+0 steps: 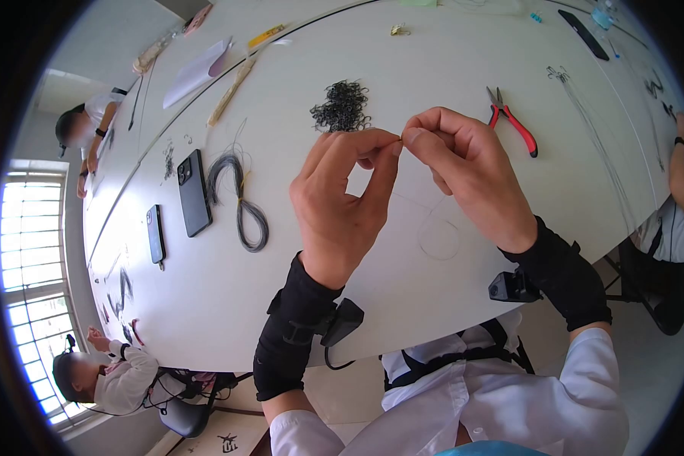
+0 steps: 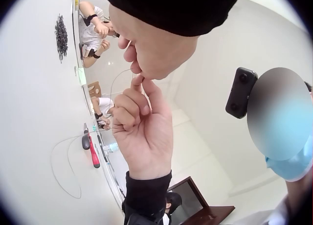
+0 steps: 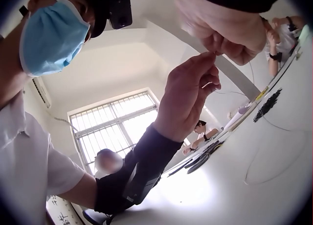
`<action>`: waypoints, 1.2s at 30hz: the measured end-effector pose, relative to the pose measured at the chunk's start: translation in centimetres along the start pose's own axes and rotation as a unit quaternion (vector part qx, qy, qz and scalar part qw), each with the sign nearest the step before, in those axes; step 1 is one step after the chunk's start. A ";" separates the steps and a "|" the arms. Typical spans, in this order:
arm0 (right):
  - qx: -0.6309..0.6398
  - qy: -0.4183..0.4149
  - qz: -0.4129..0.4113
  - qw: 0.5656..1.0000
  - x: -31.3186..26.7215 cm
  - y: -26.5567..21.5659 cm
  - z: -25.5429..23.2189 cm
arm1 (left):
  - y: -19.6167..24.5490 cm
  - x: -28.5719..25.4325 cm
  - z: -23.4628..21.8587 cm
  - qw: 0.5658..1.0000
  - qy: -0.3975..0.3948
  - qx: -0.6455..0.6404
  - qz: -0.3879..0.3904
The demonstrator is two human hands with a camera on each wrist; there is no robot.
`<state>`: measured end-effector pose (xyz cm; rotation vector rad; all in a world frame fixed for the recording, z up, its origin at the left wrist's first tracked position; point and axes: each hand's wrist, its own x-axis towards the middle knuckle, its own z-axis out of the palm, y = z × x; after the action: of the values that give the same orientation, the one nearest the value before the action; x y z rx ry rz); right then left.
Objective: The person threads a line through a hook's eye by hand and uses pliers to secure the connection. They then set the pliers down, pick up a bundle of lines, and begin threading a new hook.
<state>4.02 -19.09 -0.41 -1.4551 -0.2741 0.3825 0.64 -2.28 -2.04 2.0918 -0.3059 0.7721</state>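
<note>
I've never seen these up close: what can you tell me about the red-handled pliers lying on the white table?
The red-handled pliers lie flat on the white table, beyond the right hand. Two slim red handles with dark edging run toward the table's near edge, slightly spread; the short grey metal jaws point away from the person. Nothing touches them, and both hands are held above the table, clear of them.
</note>
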 end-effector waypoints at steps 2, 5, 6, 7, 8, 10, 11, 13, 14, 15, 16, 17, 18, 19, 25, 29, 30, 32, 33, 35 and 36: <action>-0.003 -0.001 0.002 1.000 0.0 0.0 -0.1 | 0.1 0.0 0.0 1.000 -0.009 0.003 -0.001; -0.017 0.011 -0.005 1.000 0.1 0.0 -0.1 | 0.6 0.4 0.0 1.000 -0.004 0.010 -0.007; -0.019 0.012 -0.006 1.000 0.1 0.1 -0.1 | 0.7 0.4 -0.1 1.000 -0.006 0.012 -0.006; -0.022 0.013 -0.008 1.000 0.1 0.1 -0.1 | 0.8 0.5 -0.1 1.000 -0.009 0.013 -0.005; -0.024 0.014 -0.009 1.000 0.1 0.1 -0.1 | 0.9 0.5 -0.2 1.000 -0.011 0.014 -0.005; -0.030 0.017 -0.013 0.999 0.2 0.2 -0.1 | 0.5 0.3 -0.1 1.000 -0.009 0.011 0.012; -0.033 0.018 -0.015 0.999 0.2 0.2 -0.1 | 0.3 0.3 -0.1 1.000 -0.008 0.009 0.020; -0.030 0.014 -0.008 0.999 0.2 0.2 -0.1 | 0.2 0.2 0.0 1.000 -0.004 0.006 0.011; -0.029 0.012 -0.005 0.999 0.2 0.2 -0.1 | 0.1 0.2 0.0 1.000 -0.003 0.004 0.007; -0.033 0.012 -0.005 0.999 0.2 0.2 -0.1 | 0.2 0.2 -0.1 1.000 -0.009 0.000 -0.009; -0.037 0.012 -0.005 0.999 0.2 0.3 -0.1 | 0.3 0.1 -0.2 1.000 -0.016 -0.004 -0.026; -0.041 0.012 -0.005 0.999 0.2 0.3 -0.1 | 0.4 0.0 -0.2 0.999 -0.023 -0.007 -0.042; -0.044 0.013 -0.001 0.999 0.2 0.2 -0.1 | 0.3 0.0 -0.1 0.998 -0.014 -0.028 -0.061; -0.048 0.014 0.003 0.999 0.2 0.2 0.0 | 0.1 -0.1 0.0 0.996 -0.005 -0.048 -0.080; -0.052 0.007 -0.024 0.998 0.0 1.1 0.5 | 0.5 0.2 -0.5 0.976 0.008 -0.127 -0.174; -0.108 -0.011 -0.040 0.993 -0.2 0.6 0.5 | 0.5 0.1 -0.4 0.973 0.015 -0.145 -0.182; -0.157 -0.007 -0.066 0.985 -0.4 0.4 0.6 | 0.4 0.1 -0.4 0.979 0.015 -0.124 -0.161; -0.255 0.001 -0.118 0.960 -0.9 -0.2 0.7 | 0.0 0.0 -0.3 0.989 0.013 -0.081 -0.121; -0.275 0.006 -0.147 0.950 -1.0 -0.5 0.6 | -0.1 0.1 -0.2 0.994 0.007 -0.054 -0.091; -0.314 0.015 -0.205 0.927 -1.3 -0.9 0.5 | -0.1 0.2 -0.3 0.999 -0.006 -0.001 -0.032; -0.325 0.013 -0.215 0.921 -1.1 -1.1 0.3 | 0.1 0.2 -0.3 0.999 -0.019 0.007 -0.036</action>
<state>2.95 -19.36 0.78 -1.9835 -0.7355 -0.1091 0.64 -2.10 -1.77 2.1206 -0.2453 0.6943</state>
